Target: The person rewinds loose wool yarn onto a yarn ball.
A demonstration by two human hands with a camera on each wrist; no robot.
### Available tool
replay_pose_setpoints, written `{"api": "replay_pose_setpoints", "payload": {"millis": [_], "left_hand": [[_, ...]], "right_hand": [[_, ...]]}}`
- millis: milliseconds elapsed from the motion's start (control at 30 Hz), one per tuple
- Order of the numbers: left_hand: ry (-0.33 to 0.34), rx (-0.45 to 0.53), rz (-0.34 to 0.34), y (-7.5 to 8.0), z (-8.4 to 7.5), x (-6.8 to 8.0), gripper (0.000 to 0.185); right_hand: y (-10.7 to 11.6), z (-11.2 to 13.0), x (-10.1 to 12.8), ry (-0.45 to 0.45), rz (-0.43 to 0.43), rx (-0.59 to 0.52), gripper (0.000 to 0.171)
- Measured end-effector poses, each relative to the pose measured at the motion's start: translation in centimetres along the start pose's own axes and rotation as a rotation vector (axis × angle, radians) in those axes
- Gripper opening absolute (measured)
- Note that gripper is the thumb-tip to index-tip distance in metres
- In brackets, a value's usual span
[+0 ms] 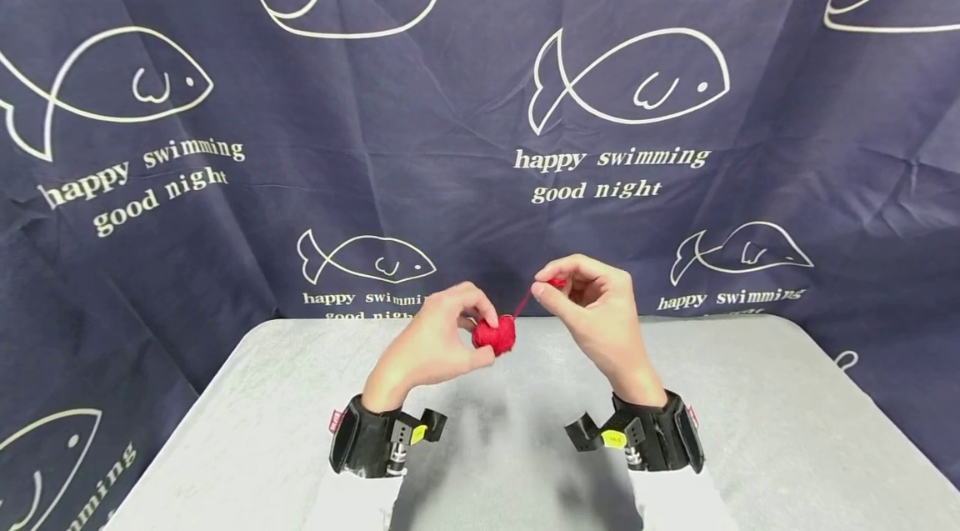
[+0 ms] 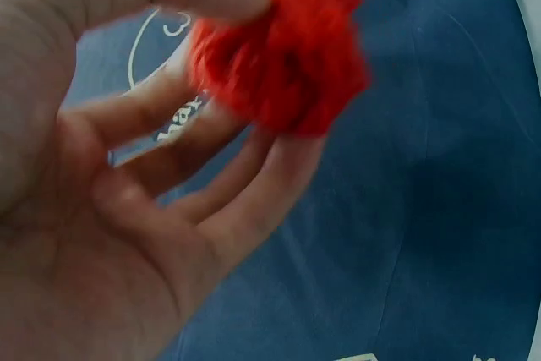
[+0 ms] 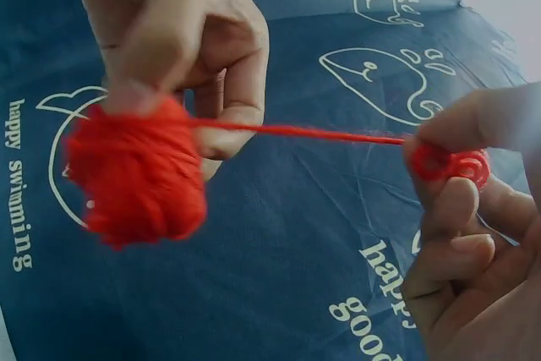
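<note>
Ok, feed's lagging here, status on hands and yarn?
Left hand grips red yarn ball. Right hand pinches the strand, taut between. Nothing in the way.

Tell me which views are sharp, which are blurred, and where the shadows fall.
Head view: sharp and evenly lit, with soft shadows of the arms on the grey table. Left wrist view: blurred throughout, the left hand and the red yarn ball both smeared. Right wrist view: the strand is fairly crisp, the right hand in the near corner soft, no glare.

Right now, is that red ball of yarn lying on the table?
No, the left hand holds the yarn ball up above the table.
</note>
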State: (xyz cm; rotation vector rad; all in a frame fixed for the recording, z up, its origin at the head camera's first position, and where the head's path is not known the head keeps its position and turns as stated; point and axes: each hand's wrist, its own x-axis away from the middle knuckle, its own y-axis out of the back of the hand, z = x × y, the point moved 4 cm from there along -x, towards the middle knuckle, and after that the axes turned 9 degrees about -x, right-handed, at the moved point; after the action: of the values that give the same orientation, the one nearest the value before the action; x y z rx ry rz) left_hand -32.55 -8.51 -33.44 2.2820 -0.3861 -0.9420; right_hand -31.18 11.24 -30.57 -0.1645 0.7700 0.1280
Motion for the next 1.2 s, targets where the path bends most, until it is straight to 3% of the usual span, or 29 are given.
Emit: {"api": "replay_pose_setpoints", "payload": {"millis": [133,267,367,467,600,700,800,900,1033,1200], "left_hand": [[-0.045,0.058,0.181,-0.5,-0.5,0.3,0.026],[-0.140,0.234,0.291,-0.6,-1.4,0.6,0.027],[-0.228,0.409,0.335,-0.3,-2.2,0.8,0.028],[-0.296,0.547,0.312,0.3,-2.9,0.8,0.027],[-0.344,0.686,0.165,1.3,-3.4,0.7,0.024],[-0.341,0.772,-0.012,2.0,-3.3,0.4,0.024],[-0.295,0.841,-0.213,2.5,-2.8,0.2,0.026],[-0.202,0.902,-0.381,2.6,-2.3,0.1,0.034],[-0.037,0.976,-0.547,2.5,-1.8,0.0,0.035],[0.125,0.999,-0.698,1.9,-1.4,-0.2,0.032]], "right_hand": [[0.6,-0.1,-0.1,0.005,-0.097,-0.035,0.010],[1.0,-0.2,-0.3,0.019,-0.165,-0.041,0.012],[1.1,-0.5,-0.4,0.019,-0.175,-0.026,0.013],[1.1,-0.8,-0.4,0.016,-0.173,-0.010,0.012],[1.1,-1.3,-0.4,-0.031,-0.157,0.018,0.011],[1.0,-1.8,-0.5,-0.101,-0.093,0.058,0.010],[0.5,-2.2,-0.4,-0.153,0.023,0.116,0.008],[-0.2,-2.4,-0.2,-0.158,0.154,0.164,0.008],[-1.0,-2.4,0.2,-0.138,0.282,0.171,0.012],[-1.7,-2.3,0.5,-0.128,0.333,0.187,0.012]]}}
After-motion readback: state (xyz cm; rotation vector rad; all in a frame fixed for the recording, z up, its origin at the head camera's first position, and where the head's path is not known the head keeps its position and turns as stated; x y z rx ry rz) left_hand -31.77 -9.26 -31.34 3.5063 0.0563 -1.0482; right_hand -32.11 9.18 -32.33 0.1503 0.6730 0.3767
